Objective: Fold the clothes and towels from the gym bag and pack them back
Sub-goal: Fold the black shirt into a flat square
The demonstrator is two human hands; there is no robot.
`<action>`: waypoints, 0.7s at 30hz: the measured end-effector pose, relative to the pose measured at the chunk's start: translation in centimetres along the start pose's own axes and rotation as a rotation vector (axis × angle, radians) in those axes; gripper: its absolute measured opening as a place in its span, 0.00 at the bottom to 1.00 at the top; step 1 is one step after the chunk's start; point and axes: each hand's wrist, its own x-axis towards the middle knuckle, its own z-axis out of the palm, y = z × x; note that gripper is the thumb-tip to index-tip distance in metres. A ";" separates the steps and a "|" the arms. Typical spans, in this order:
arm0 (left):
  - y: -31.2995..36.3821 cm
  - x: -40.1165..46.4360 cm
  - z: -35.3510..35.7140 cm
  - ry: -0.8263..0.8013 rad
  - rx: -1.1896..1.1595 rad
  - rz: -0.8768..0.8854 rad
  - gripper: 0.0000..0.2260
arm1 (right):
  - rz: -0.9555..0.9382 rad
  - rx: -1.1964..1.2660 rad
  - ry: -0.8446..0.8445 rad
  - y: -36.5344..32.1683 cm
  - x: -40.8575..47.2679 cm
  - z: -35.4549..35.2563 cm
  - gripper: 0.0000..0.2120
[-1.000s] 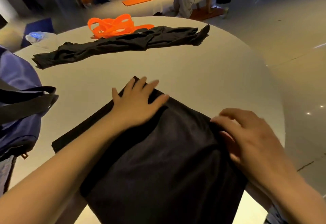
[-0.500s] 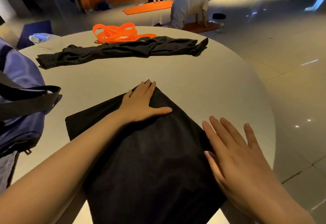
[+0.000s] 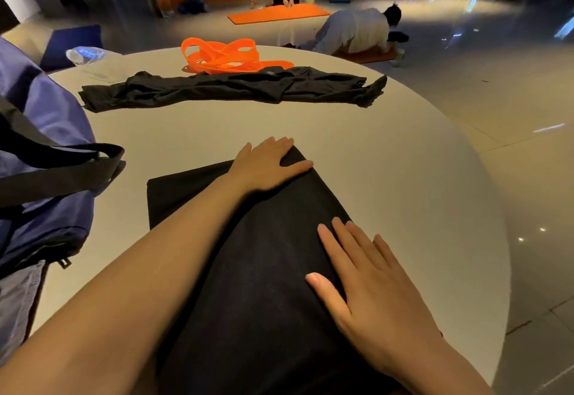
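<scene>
A folded black garment (image 3: pixel 248 255) is lying on the near part of the round pale surface (image 3: pixel 388 177), and both hands are lying flat on it. The left hand (image 3: pixel 267 166) is pressing down on the far corner of the fold, its fingers straight and together, the thumb stretching out to the right along the cloth's edge. The right hand (image 3: pixel 369 286) is resting palm down on the right edge nearer the body, fingers spread and straight, holding nothing. At the left edge of the surface a blue gym bag (image 3: pixel 40 152) is sitting with its black strap (image 3: pixel 62 167) drooping toward the cloth. Farther back, a second black garment (image 3: pixel 230 87) is lying unfolded in a long crumpled strip across the surface, and a tangle of orange bands (image 3: pixel 223 56) is lying just behind it, touching it.
</scene>
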 end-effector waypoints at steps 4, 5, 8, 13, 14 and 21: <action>-1.0 0.5 0.7 0.026 0.051 -0.003 0.34 | 0.041 -0.013 0.029 -1.2 -0.6 0.5 0.35; -1.1 0.5 0.9 0.019 0.055 -0.021 0.34 | 0.053 -0.012 0.036 -1.5 -0.7 0.6 0.35; -1.0 -0.5 1.1 0.113 0.010 -0.097 0.32 | 0.092 0.004 0.046 -2.3 -1.1 0.8 0.33; -0.2 -6.8 -0.4 0.170 0.057 -0.052 0.30 | 0.138 0.007 0.078 -2.4 -1.5 1.2 0.34; 0.0 -8.8 -0.7 0.122 0.048 -0.004 0.31 | 0.149 -0.003 0.083 -2.4 -1.4 1.3 0.36; -2.4 -22.2 0.5 -0.050 0.026 0.150 0.32 | 0.176 -0.092 0.126 -3.0 -1.5 1.6 0.40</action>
